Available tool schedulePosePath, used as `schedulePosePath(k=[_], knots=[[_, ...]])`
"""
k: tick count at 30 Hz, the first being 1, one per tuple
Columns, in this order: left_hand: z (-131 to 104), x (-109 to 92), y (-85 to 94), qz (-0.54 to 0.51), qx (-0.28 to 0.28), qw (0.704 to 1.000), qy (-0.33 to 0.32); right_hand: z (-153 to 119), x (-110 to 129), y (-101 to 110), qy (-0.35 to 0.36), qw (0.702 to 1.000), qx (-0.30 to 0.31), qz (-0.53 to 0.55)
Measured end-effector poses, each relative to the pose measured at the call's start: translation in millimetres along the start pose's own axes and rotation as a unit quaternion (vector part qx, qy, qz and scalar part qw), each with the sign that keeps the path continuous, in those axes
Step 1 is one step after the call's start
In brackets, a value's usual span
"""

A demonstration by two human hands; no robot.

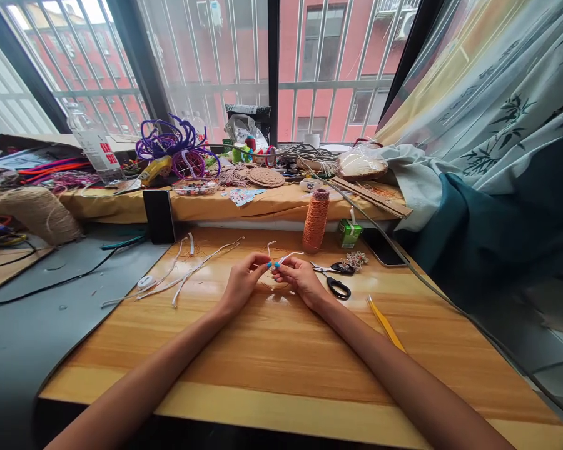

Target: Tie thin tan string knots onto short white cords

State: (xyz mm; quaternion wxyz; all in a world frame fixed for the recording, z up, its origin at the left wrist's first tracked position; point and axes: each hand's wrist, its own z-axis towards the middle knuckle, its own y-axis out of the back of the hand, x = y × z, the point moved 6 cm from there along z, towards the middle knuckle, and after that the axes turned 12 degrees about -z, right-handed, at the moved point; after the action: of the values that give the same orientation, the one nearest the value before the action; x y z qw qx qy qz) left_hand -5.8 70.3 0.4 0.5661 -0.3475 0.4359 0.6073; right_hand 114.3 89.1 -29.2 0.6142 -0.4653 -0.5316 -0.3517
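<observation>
Two forearms lie nearest, angling in over the table, and here's the action where they converge! The left hand is pinching, thumb against fingertip; the right hand pinches just opposite, blue-nailed thumbs side by side. Right between those tips sits the white cord.

The step in hand looks like close fingertip work, perhaps threading or knotting. The next move seems to call for one steady pinch while the other hand draws an end snug; a slip here could loosen it all.

And the cord itself? Thin, pale and soft-looking: one end pokes up beyond the left fingertips, another runs off beyond the right. The middle is covered by fingers, so whether that's one piece or two, I can't tell.

Out left of the left hand, loose strands sprawl. Just right of the right hand, scissors lie spread; nearer, beside the right forearm, yellow tweezers. Beyond the right hand, an orange spool stands upright.
</observation>
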Motion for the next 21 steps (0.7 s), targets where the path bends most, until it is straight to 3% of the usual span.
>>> schedulePosePath(k=[6, 16, 21], knots=[[3.9, 7.6, -0.6, -0.055, 0.013, 0.997, 0.05, 0.5, 0.1, 0.2, -0.004, 1.0, -0.006, -0.007], [2.6, 6.3, -3.2, -0.03, 0.028, 0.999, 0.026, -1.8, 2.1, -1.4, 0.002, 1.0, 0.001, -0.012], [2.2, 6.0, -4.1, -0.085, 0.027, 0.996, 0.028, -0.9, 0.7, -1.2, 0.006, 1.0, 0.002, -0.014]])
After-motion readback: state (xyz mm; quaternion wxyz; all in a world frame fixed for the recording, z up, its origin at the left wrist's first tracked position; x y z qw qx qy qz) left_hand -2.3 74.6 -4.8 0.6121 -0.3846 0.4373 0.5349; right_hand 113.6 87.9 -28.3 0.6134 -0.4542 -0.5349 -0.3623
